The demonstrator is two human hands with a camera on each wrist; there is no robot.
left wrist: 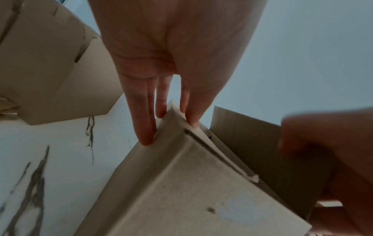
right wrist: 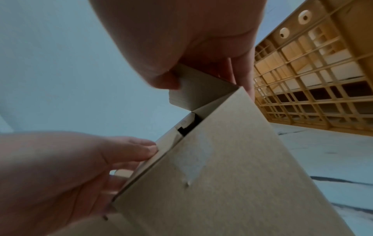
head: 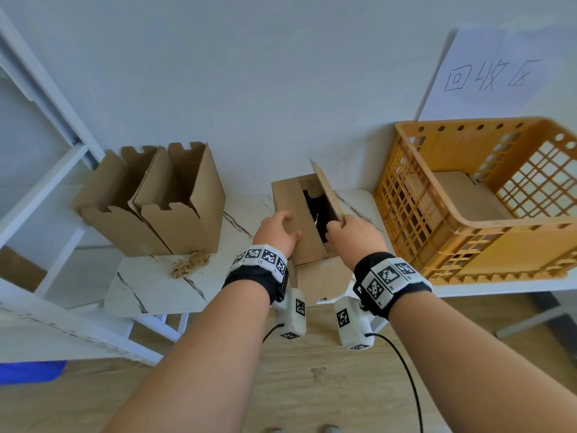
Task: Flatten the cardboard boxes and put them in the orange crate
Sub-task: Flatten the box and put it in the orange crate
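A brown cardboard box (head: 296, 226) (left wrist: 191, 191) (right wrist: 222, 175) stands on the marble table (head: 150, 285), just left of the orange crate (head: 499, 245) (right wrist: 312, 79). My left hand (head: 278, 228) (left wrist: 171, 127) presses on its left top edge, with straight fingers down the side and the thumb on top. My right hand (head: 338, 226) (right wrist: 201, 79) pinches the raised right flap (head: 326, 189) between thumb and fingers. The box's dark inside shows through the gap. A flattened piece of cardboard (head: 462, 195) lies in the crate.
Two open cardboard boxes (head: 125, 195) (head: 187, 195) stand side by side at the table's left, with cardboard scraps (head: 190, 264) in front of them. A white shelf frame (head: 46, 182) is further left. A paper sign (head: 499, 76) hangs on the wall above the crate.
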